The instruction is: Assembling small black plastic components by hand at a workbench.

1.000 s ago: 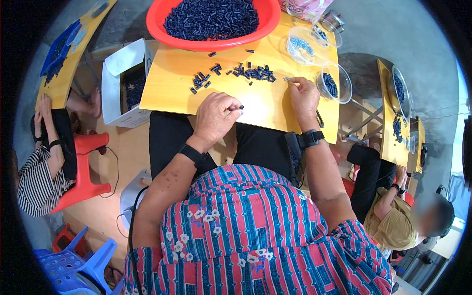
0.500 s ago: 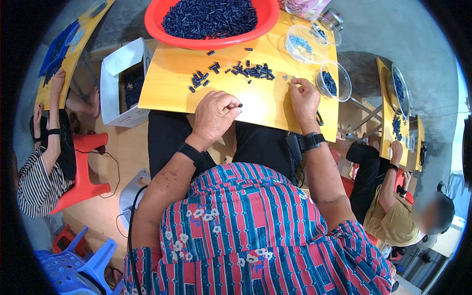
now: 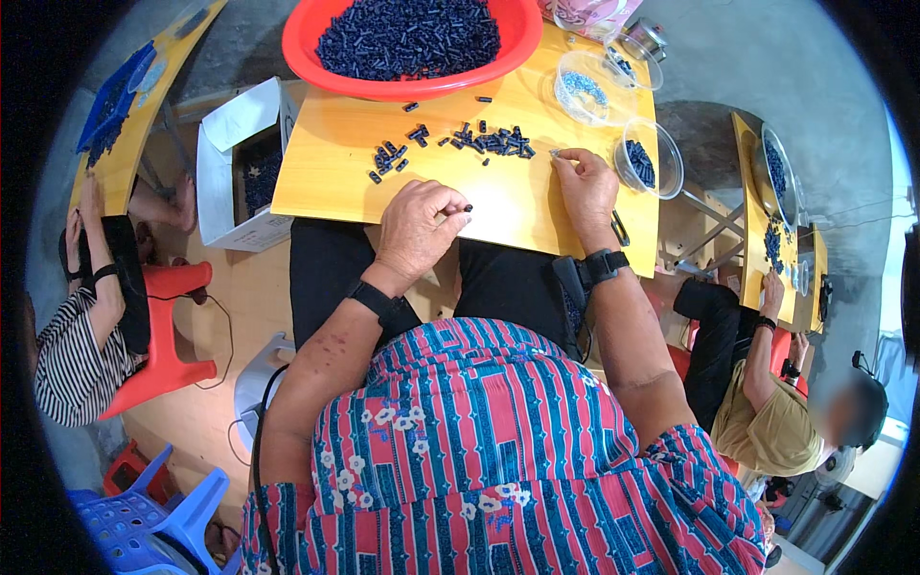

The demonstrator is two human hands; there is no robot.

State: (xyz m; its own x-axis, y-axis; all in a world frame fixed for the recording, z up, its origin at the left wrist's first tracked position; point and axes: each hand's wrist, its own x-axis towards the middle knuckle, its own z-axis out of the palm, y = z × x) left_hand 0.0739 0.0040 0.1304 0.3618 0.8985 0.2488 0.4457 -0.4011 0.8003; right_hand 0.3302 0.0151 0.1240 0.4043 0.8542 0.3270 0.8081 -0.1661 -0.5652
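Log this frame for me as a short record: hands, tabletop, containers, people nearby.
Left hand: pinching a small dark piece
Right hand: fingertips at a tiny pale bit; grip unclear
Tabletop: yellow, loose dark pieces scattered
Containers: red basin, heaped with dark pieces; clear tub of dark pieces, beside right hand
People nearby: striped shirt at left, tan top at right

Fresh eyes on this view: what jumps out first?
The big red basin at the table's far side, heaped with small dark pieces. Next, the hands: the left hand pinching a dark piece near the close edge, the right hand just right of a loose pile.
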